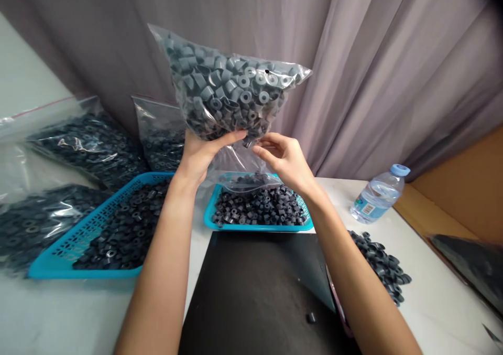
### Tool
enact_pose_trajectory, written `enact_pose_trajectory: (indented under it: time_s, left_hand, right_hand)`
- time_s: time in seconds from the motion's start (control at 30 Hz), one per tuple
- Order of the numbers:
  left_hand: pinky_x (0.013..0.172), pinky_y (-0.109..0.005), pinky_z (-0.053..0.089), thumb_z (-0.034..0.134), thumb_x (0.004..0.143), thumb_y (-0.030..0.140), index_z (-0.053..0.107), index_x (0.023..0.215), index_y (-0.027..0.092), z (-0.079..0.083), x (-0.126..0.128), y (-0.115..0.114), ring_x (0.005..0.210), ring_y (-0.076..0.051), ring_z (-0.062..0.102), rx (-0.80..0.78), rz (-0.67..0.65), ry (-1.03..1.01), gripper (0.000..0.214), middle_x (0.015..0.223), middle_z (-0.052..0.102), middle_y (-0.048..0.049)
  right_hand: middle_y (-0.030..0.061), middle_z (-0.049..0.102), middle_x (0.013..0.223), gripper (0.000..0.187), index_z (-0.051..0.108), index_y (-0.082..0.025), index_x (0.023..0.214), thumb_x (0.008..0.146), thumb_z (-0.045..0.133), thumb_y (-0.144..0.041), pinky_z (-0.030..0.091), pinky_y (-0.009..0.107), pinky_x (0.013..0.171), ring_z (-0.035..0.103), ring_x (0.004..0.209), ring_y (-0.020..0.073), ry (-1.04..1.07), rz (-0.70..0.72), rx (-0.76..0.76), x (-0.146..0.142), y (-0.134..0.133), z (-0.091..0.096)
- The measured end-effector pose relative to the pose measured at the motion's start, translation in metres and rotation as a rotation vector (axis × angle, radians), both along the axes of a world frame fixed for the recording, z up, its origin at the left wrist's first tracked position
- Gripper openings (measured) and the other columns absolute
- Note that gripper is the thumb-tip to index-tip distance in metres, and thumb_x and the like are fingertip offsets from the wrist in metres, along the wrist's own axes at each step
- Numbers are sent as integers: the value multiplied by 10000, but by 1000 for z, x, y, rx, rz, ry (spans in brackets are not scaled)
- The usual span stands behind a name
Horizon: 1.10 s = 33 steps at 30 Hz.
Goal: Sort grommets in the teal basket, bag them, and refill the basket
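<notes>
I hold a clear plastic bag (228, 87) full of small dark rubber rings, upside down above a small blue tray (257, 225). My left hand (202, 153) grips the bag near its lower neck. My right hand (285, 158) pinches the same neck from the right side. The bag's open mouth hangs just over the pile of rings (259, 205) lying in the small tray.
A larger blue basket (63, 253) with rings stands at left, with several filled bags (86, 142) behind it. A black mat (255, 287) lies in front with one loose ring (311, 318). At right are a ring pile (383, 263), a water bottle (377, 193) and cardboard (463, 187).
</notes>
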<state>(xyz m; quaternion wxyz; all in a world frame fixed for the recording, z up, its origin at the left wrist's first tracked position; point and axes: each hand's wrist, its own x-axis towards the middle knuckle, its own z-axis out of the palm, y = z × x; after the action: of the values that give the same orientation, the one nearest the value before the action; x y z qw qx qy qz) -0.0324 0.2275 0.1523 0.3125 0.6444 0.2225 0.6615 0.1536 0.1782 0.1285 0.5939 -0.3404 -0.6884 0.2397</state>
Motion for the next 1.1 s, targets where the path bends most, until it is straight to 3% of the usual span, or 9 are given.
enact_pose_trajectory:
  time_s: [0.27,0.5,0.67,0.97,1.1]
  left_hand:
    - [1138,-470,504,971,579,261,686,1194,256,-3,6,3,1221,-294,685,-52,-2,-84,677,1215,760,-47]
    - [1126,-446,530,956,589,265,732,1034,241,3,7,-5,1242,-289,679,-127,-37,-216,499,1164,786,-28]
    - [1100,-426,558,959,596,283,720,953,238,3,4,-4,1238,-285,683,-139,-48,-247,432,1156,791,-25]
    - [1041,-380,593,936,632,201,746,959,236,-6,8,3,1227,-282,690,-225,-21,-421,379,1176,788,-20]
    - [1056,-379,583,888,689,124,753,977,226,-5,16,2,1236,-270,684,-271,-2,-543,335,1159,793,-20]
  right_hand:
    - [123,750,1219,343,746,-175,1148,885,737,-395,541,423,1058,699,1155,242,17,-56,-2,9,9,-6]
    - [139,709,1329,454,713,-185,1236,897,723,-487,498,474,1107,647,1260,275,-108,-88,-136,30,11,-11]
    - [157,722,1291,511,687,-182,1280,898,719,-519,522,505,1064,677,1197,285,-241,-28,-334,52,10,-19]
    - [114,713,1308,490,693,-201,1280,921,686,-534,472,534,1117,639,1226,303,-350,74,-446,73,3,-19]
    - [84,729,1271,479,699,-229,1281,899,719,-517,480,501,1115,644,1211,290,-324,198,-467,72,0,-16]
